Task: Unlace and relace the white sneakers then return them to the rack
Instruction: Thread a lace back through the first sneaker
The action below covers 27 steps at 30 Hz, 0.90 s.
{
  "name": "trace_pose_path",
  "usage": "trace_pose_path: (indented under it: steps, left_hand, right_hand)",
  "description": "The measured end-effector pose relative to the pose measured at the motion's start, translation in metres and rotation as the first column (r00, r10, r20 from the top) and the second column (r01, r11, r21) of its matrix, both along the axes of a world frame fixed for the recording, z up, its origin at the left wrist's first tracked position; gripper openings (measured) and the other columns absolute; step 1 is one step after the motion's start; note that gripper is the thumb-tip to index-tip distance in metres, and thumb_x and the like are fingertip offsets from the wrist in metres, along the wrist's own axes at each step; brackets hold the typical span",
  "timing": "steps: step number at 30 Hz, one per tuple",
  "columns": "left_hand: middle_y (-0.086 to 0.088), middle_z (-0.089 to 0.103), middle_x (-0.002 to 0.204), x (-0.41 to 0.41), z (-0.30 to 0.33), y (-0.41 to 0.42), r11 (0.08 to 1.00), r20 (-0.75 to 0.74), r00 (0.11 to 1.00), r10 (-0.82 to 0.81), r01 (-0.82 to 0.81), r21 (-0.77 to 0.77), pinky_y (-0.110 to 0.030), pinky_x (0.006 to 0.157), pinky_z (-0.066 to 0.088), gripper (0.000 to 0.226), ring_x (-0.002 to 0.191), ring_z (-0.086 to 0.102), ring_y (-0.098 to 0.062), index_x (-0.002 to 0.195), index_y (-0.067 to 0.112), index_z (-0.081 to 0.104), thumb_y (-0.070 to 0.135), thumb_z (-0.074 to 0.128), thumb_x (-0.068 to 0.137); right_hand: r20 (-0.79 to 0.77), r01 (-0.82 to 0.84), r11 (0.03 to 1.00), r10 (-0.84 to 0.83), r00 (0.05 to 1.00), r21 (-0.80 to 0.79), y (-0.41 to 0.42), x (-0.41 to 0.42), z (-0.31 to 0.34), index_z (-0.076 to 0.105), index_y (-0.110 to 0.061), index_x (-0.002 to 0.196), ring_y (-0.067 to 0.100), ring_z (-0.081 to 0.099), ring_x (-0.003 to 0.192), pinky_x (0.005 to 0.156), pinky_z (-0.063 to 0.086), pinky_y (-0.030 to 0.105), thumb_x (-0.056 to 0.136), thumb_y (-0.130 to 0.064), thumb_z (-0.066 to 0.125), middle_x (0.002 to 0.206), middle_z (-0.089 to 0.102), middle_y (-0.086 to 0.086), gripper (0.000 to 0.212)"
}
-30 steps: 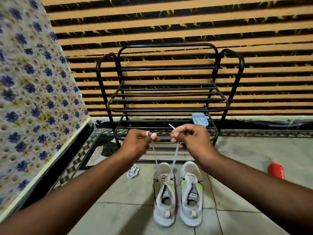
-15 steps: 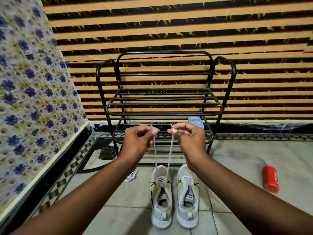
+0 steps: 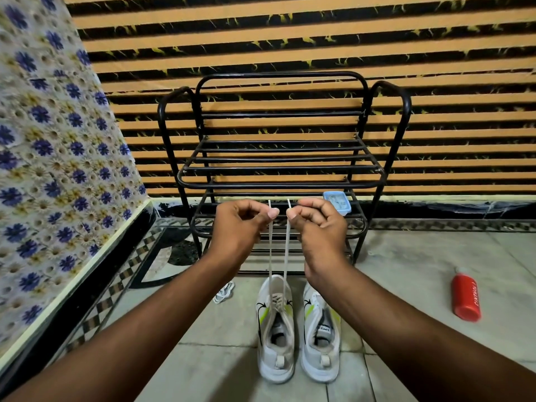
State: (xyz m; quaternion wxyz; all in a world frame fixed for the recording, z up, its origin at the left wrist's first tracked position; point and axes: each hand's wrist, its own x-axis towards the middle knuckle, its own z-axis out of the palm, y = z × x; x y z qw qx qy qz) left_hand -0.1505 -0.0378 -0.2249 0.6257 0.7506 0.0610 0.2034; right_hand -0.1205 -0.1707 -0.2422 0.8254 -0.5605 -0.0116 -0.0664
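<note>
We've got one lace [image 3: 286, 250] end pinched in each hand, left hand [image 3: 242, 224] and right hand [image 3: 319, 224], pulled up from the left sneaker [image 3: 275, 329] below them; rack [image 3: 278, 169] just behind.

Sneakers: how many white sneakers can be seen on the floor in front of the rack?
2. The left sneaker has its lace pulled up by both hands. The right sneaker stands beside it on the floor. The rack holds none; none appears hidden.
</note>
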Motion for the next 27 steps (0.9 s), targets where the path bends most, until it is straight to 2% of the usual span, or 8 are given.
trace_pose_path:
  steps: [2,8,27]
  left_hand:
    - [-0.001,0.075,0.072,0.0007,0.0007,-0.0006,1.000,-0.002,1.000,-0.002,0.002,0.005,-0.022,0.053,0.052,0.008,0.060,0.063,-0.007,0.084,0.008,0.078,0.015,0.080,0.087]
    - [0.001,0.077,0.076,0.0000,0.0020,-0.0019,0.999,0.009,1.000,-0.012,0.012,0.039,-0.015,0.054,0.049,0.006,0.066,0.069,-0.002,0.084,0.008,0.079,0.013,0.081,0.086]
    - [0.004,0.078,0.077,-0.0017,0.0041,-0.0029,0.999,0.030,0.999,-0.015,0.014,0.040,-0.011,0.059,0.050,0.004,0.071,0.072,-0.001,0.084,0.009,0.080,0.012,0.082,0.085]
  right_hand:
    - [-0.015,-0.020,0.999,0.020,1.000,0.046,0.0010,-0.0018,0.0009,0.066,-0.005,0.101,0.010,0.070,0.076,0.074,0.055,0.021,0.082,0.008,0.075,0.075,0.073,0.002,0.024]
    - [-0.062,-0.036,0.994,0.042,0.997,0.100,0.0035,-0.0045,0.0017,0.066,-0.005,0.100,0.018,0.073,0.081,0.075,0.058,0.024,0.081,0.008,0.076,0.084,0.076,0.011,0.025]
    - [-0.068,-0.037,0.996,0.043,0.997,0.085,0.0048,-0.0070,0.0032,0.066,-0.004,0.100,0.018,0.075,0.084,0.076,0.058,0.025,0.081,0.006,0.078,0.086,0.077,0.011,0.024]
